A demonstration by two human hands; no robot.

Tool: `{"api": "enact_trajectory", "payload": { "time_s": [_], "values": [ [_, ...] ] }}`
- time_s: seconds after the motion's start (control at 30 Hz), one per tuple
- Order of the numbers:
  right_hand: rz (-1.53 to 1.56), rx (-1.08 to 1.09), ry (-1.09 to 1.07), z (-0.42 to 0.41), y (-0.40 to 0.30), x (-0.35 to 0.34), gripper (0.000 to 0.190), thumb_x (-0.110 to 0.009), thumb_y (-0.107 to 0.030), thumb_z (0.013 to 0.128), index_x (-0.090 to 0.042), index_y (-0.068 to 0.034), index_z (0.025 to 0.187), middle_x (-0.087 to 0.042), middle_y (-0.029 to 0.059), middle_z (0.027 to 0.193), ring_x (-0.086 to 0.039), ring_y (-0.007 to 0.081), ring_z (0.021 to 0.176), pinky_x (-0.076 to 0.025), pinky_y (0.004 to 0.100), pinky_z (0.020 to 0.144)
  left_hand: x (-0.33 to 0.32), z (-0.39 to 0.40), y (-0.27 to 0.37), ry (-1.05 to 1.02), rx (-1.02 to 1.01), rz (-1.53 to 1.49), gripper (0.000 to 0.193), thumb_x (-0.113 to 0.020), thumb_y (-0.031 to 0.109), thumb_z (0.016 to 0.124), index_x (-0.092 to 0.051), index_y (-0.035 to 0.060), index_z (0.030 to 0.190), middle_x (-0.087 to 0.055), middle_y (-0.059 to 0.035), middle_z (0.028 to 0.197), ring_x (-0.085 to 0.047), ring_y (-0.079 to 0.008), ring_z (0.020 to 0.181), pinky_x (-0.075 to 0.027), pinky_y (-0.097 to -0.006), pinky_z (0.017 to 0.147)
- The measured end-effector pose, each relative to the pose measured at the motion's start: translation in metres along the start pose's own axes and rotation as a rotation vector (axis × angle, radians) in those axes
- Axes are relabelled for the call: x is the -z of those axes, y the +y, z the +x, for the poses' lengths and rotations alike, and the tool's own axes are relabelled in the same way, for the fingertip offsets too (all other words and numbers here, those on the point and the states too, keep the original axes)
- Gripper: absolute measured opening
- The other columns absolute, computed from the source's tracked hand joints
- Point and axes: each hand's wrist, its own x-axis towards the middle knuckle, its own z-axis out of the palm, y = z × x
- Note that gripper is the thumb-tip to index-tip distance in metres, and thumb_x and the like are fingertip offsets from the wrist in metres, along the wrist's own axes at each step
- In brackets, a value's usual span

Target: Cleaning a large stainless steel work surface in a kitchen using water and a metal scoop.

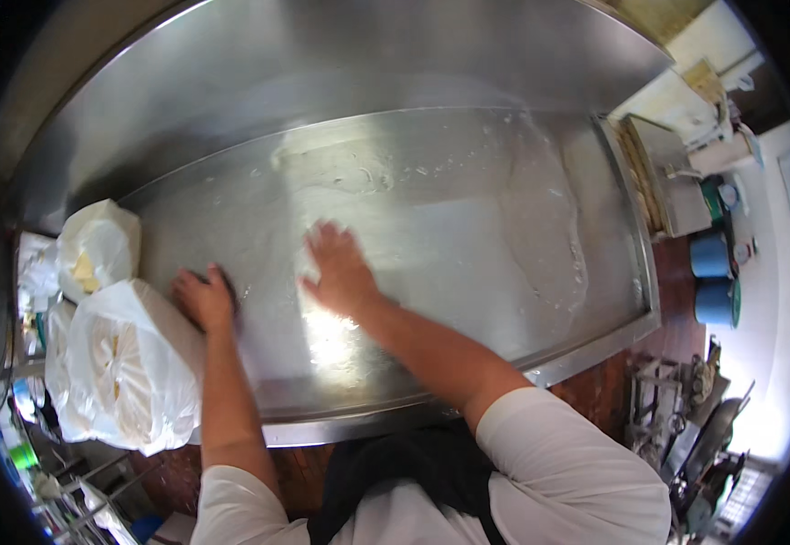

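Observation:
A wide stainless steel worktable (435,252) with a raised rim lies before me, its surface wet. Fingers spread, my right hand (340,269) is over the middle of the steel, blurred and holding nothing visible. Whether its palm touches the metal I cannot tell. My left hand (205,296) is at the table's left side with its fingers apart, just right of the white plastic bags. The larger bag (136,368) is knotted at the top and stands close beside my left forearm. Behind it is a smaller tied bag (98,248) with something yellowish showing.
Shallow water (545,231) pools at the table's right end. A tall steel backsplash (367,61) rises at the far side. Blue bins (711,300) stand beyond the right end, near a rack (657,402) of metal kitchenware. Reddish floor (592,381) shows below the front rim.

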Motion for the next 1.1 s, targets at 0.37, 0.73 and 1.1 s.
{"api": "enact_trajectory", "payload": {
  "time_s": [0.37, 0.73, 1.1],
  "values": [
    [-0.447, -0.932, 0.066, -0.2, 0.255, 0.158, 0.08, -0.044, -0.055, 0.101, -0.025, -0.004, 0.16, -0.023, 0.0204, 0.166, -0.016, 0.0374, 0.155, -0.013, 0.0504, 0.125, -0.035, 0.029, 0.093, -0.097, -0.297, -0.048, 0.073, -0.049, 0.054, 0.097, -0.045, 0.0016, 0.148, -0.043, -0.0201, 0.156, -0.034, -0.0367, 0.147, -0.017, -0.0494, 0.123],
    [-0.375, -0.741, 0.086, -0.213, 0.174, 0.107, 0.081, -0.047, -0.056, 0.1, -0.032, 0.001, 0.156, -0.027, 0.0248, 0.164, -0.02, 0.0408, 0.153, -0.012, 0.0526, 0.124, 0.053, -0.195, 0.322, -0.659, -0.79, -1.242, 0.06, -0.07, 0.05, 0.087, -0.066, 0.0085, 0.13, -0.053, -0.0243, 0.145, -0.039, -0.0389, 0.144, -0.021, -0.0527, 0.123],
    [-0.376, -0.742, 0.118, -0.202, 0.166, 0.106, 0.079, -0.049, -0.051, 0.1, -0.029, -0.001, 0.158, -0.024, 0.0239, 0.165, -0.019, 0.0408, 0.153, -0.012, 0.053, 0.124, 0.015, 0.074, 0.033, -0.192, 0.364, -0.115, 0.089, -0.048, 0.056, 0.097, -0.027, -0.0099, 0.154, -0.02, -0.0304, 0.164, -0.015, -0.0436, 0.154, -0.013, -0.0521, 0.125]
  ]
}}
